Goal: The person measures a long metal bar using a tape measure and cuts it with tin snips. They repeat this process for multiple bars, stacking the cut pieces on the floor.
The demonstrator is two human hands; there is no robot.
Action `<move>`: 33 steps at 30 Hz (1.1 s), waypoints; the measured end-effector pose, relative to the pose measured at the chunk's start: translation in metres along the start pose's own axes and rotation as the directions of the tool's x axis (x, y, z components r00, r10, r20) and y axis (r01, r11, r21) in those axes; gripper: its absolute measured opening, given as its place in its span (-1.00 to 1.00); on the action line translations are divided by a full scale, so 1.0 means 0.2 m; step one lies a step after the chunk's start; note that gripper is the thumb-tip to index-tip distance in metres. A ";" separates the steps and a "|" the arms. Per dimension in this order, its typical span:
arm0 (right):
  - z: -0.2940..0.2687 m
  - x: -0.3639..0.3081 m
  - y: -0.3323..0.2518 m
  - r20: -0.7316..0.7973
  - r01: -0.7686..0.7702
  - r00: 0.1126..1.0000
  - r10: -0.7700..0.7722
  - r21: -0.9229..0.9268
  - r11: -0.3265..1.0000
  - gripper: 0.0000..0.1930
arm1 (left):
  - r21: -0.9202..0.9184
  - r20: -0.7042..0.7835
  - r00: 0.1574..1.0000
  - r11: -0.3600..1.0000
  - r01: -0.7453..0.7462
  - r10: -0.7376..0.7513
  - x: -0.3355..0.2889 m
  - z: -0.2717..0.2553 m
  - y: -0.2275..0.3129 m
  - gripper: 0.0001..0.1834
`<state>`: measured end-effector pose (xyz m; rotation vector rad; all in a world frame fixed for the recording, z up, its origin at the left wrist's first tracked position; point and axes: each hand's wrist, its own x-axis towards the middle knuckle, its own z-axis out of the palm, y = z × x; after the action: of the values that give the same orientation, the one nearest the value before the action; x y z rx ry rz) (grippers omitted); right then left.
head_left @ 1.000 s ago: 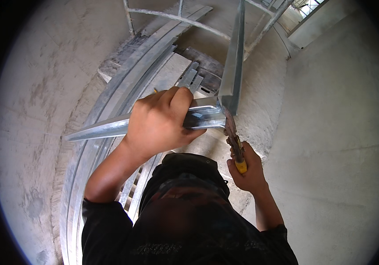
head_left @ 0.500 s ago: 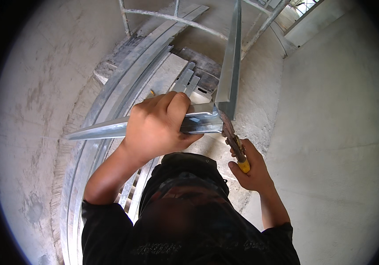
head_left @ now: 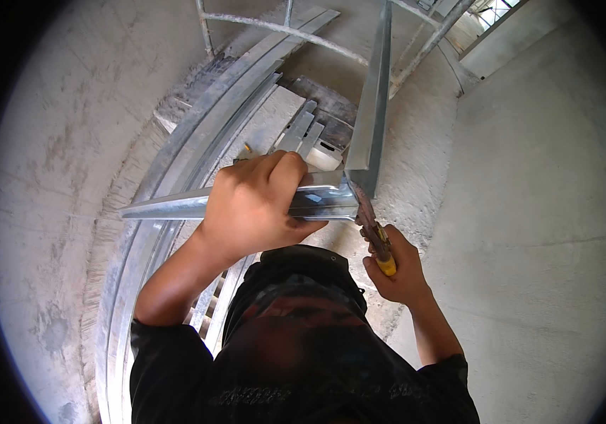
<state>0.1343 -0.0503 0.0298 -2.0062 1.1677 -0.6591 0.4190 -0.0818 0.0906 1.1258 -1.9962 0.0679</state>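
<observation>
A shiny metal channel (head_left: 325, 203) lies crosswise in front of me, with my left hand (head_left: 253, 200) closed over it near its right end. From that end a second length of the channel (head_left: 369, 120) stands off at a sharp angle, pointing away toward the metal frame. My right hand (head_left: 398, 265) is closed round the yellow handle of rusty tin snips (head_left: 377, 239). The jaws of the snips sit at the corner where the two lengths meet. How far they bite into the metal I cannot tell.
Long metal profiles (head_left: 176, 159) run along the left, beneath the held channel. Short metal pieces (head_left: 296, 131) lie on a pale board (head_left: 260, 127) beyond my left hand. A tubular metal frame (head_left: 317, 44) stands at the back. Bare walls rise left and right (head_left: 529, 191).
The view has shifted slightly. The channel's left end appears a little further right, and my right hand with the snips has barely moved. Both hands keep their hold.
</observation>
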 end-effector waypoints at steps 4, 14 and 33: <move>-0.02 0.03 -0.09 0.018 0.013 1.000 -0.013 -0.009 1.000 -0.54 | 0.030 -0.004 1.000 1.000 0.009 -0.009 -0.03 0.00 0.00 -0.47; 0.02 0.06 -0.02 -0.016 -0.023 1.000 0.022 -0.047 0.999 -0.68 | -0.027 0.089 0.995 0.998 0.058 -0.055 0.00 -0.05 0.00 -0.45; 0.38 0.00 -0.06 -0.146 -0.082 0.986 0.081 0.001 0.997 -0.75 | -0.439 0.643 0.765 0.801 0.407 -0.036 -0.04 -0.28 -0.19 -0.60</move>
<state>0.1956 -0.0226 -0.0084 -1.9297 1.3317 -0.7727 0.4839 -0.0756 0.1099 1.0558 -2.1620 -1.0910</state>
